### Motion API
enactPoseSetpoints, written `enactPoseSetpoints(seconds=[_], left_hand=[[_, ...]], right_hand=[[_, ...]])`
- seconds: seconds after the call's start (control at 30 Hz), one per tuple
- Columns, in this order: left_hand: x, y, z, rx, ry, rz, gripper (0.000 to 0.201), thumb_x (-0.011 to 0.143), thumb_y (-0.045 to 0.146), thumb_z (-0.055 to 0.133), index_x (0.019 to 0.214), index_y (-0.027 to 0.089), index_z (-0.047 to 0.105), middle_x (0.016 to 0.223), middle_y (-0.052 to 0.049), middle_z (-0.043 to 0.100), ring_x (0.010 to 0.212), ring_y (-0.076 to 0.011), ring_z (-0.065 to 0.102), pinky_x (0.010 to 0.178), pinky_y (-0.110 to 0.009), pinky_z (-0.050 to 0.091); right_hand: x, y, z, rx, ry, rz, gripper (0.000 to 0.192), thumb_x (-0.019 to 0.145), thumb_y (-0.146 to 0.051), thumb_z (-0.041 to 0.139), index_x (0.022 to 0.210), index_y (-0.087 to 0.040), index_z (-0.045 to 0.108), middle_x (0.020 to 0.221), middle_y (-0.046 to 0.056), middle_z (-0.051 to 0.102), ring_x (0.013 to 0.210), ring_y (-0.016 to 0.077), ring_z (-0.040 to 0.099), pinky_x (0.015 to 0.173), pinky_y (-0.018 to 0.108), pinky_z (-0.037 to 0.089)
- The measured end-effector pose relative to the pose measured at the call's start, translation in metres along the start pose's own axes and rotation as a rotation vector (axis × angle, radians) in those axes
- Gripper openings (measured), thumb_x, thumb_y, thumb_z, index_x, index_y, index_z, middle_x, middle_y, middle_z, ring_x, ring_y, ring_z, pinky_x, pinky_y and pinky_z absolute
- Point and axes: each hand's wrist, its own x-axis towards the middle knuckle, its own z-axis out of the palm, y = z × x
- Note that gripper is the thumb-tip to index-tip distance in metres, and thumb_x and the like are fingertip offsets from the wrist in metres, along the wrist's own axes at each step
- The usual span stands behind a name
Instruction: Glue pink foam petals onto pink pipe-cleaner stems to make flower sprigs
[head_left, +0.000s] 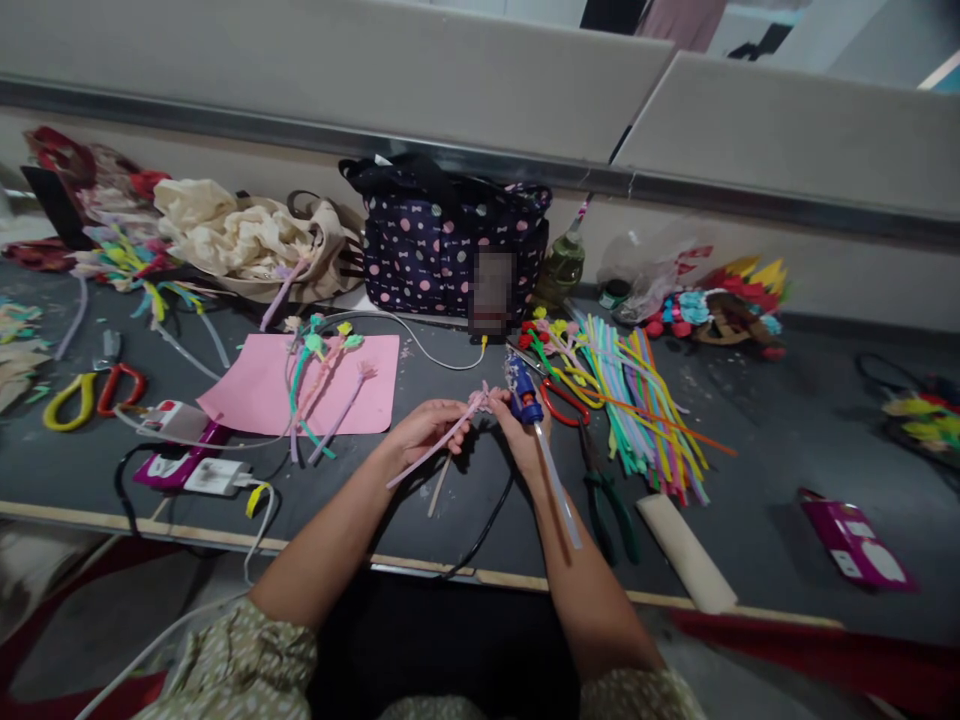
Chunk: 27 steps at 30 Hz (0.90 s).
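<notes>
In the head view, my left hand (431, 432) is closed on a pink pipe-cleaner flower (442, 440), whose fuzzy stem slants down to the left. The flower's curled head lies between my two hands. My right hand (523, 432) is wrapped round a blue hot glue gun (528, 405), its nozzle pointing away from me. Its fingertips also reach the flower head. A translucent glue stick (556, 490) juts from the gun's rear above my right wrist. My palm hides the gun's handle. A thin pale stick (439, 487) lies on the table below my left fingers.
Loose coloured pipe cleaners (637, 400) lie right of my hands, near red-handled pliers (566, 402) and green-handled pliers (611, 510). Finished stems rest on a pink sheet (247, 385). Scissors (97, 390) and a power strip (180, 460) are left; a patterned bag (450, 230) stands behind.
</notes>
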Motion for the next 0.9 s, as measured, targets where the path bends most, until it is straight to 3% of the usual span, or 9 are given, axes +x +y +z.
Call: enactPoseSetpoints(seconds=[0.13, 0.3, 0.57, 0.77, 0.9], left_hand=[[-0.003, -0.001, 0.008, 0.066, 0.032, 0.054, 0.023, 0.076, 0.029, 0.074, 0.083, 0.010, 0.063, 0.069, -0.005, 0.065, 0.050, -0.0125, 0.062, 0.046, -0.023, 0.054], [-0.003, -0.001, 0.010, 0.118, 0.079, 0.076, 0.026, 0.069, 0.025, 0.081, 0.078, 0.010, 0.062, 0.067, -0.004, 0.064, 0.050, -0.0114, 0.061, 0.046, -0.022, 0.053], [-0.002, 0.002, 0.006, 0.032, 0.131, 0.133, 0.021, 0.071, 0.022, 0.077, 0.078, 0.009, 0.062, 0.065, -0.004, 0.064, 0.048, -0.0106, 0.060, 0.047, -0.022, 0.053], [0.000, 0.005, 0.003, -0.026, 0.215, 0.225, 0.023, 0.069, 0.024, 0.079, 0.076, 0.011, 0.061, 0.061, -0.003, 0.064, 0.049, -0.0111, 0.061, 0.049, -0.021, 0.052], [-0.002, 0.009, 0.002, -0.062, 0.237, 0.292, 0.027, 0.066, 0.027, 0.082, 0.076, 0.012, 0.062, 0.060, -0.001, 0.062, 0.048, -0.0091, 0.059, 0.051, -0.020, 0.051]], right_hand=[[0.000, 0.001, -0.001, -0.013, 0.005, -0.001, 0.022, 0.078, -0.039, 0.071, 0.085, -0.020, 0.062, 0.082, 0.002, 0.069, 0.077, 0.0170, 0.066, 0.078, 0.033, 0.052], [0.000, -0.001, -0.001, -0.029, 0.004, 0.014, 0.025, 0.078, -0.042, 0.070, 0.086, -0.019, 0.062, 0.083, 0.002, 0.069, 0.075, 0.0167, 0.066, 0.077, 0.032, 0.052], [0.000, -0.014, -0.002, -0.084, 0.073, 0.141, 0.038, 0.079, -0.054, 0.063, 0.087, -0.017, 0.067, 0.069, 0.002, 0.063, 0.065, 0.0170, 0.060, 0.061, 0.028, 0.048], [0.000, -0.008, 0.000, 0.016, 0.118, 0.254, 0.047, 0.072, -0.062, 0.067, 0.085, -0.016, 0.067, 0.064, 0.000, 0.060, 0.054, 0.0133, 0.054, 0.055, 0.026, 0.047], [0.001, -0.002, 0.000, 0.076, 0.096, 0.282, 0.049, 0.072, -0.067, 0.064, 0.081, -0.018, 0.066, 0.061, 0.000, 0.061, 0.053, 0.0141, 0.057, 0.053, 0.026, 0.048]])
